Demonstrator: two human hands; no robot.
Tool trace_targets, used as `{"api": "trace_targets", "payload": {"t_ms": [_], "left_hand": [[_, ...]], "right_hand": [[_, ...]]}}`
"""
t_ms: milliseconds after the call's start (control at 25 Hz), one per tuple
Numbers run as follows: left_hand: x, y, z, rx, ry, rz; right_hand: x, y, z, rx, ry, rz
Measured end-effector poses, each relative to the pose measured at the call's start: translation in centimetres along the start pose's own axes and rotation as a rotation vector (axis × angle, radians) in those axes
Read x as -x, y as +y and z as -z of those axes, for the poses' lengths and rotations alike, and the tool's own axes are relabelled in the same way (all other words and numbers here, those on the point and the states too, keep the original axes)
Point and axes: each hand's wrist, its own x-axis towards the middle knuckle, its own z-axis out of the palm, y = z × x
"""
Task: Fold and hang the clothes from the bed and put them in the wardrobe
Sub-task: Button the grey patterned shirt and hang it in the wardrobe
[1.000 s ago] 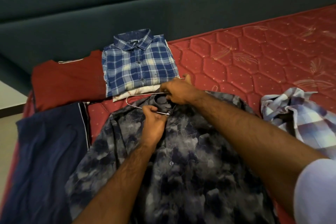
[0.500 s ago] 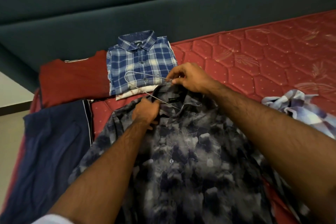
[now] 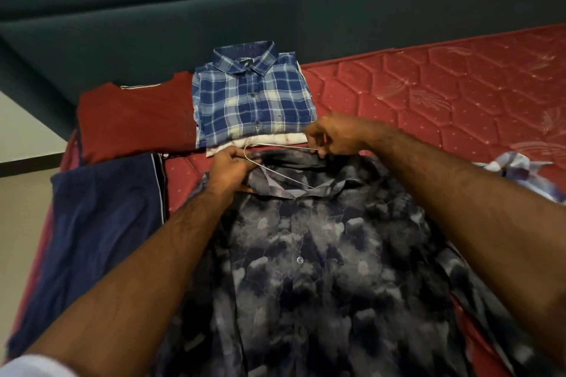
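Note:
A grey and navy mottled shirt (image 3: 321,254) lies spread flat on the red mattress (image 3: 444,95), collar away from me. A thin wire hanger (image 3: 275,171) pokes out of the collar opening. My left hand (image 3: 228,173) grips the hanger's bend at the collar's left side. My right hand (image 3: 333,135) pinches the hanger's wire and the collar edge at the back of the neck. Most of the hanger is hidden inside the shirt.
A folded blue plaid shirt (image 3: 254,98) sits on a white garment beyond the collar. A dark red shirt (image 3: 131,119) and navy trousers (image 3: 92,223) lie at the left. A crumpled pale checked shirt (image 3: 520,171) lies at the right. A dark teal headboard (image 3: 275,9) runs behind.
The hanger's wire has swung lower toward the collar. My left hand has moved up from the shirt front and taken hold of the hanger's bend. My right hand stays on the wire.

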Motion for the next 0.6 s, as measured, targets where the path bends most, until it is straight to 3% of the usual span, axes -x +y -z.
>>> {"api": "trace_targets", "payload": {"t_ms": [160, 240, 400, 520, 600], "left_hand": [[0.4, 0.6, 1.1, -0.127, -0.081, -0.03], [0.3, 1.2, 1.6, -0.231, -0.119, -0.021], [1.4, 2.9, 1.8, -0.692, 0.028, -0.437], [2.6, 3.6, 0.4, -0.564, 0.109, -0.507], [2.7, 3.1, -1.3, -0.435, 0.04, -0.456]], "right_hand": [[0.2, -0.8, 0.4, 0.132, -0.161, -0.027], [-0.1, -1.5, -0.6, 0.224, -0.129, -0.094], [-0.1, -1.9, -2.8, 0.306, 0.037, -0.065], [-0.8, -2.5, -3.3, 0.325, 0.193, -0.034], [-2.2, -3.3, -3.0, 0.35, 0.347, -0.029]]}}
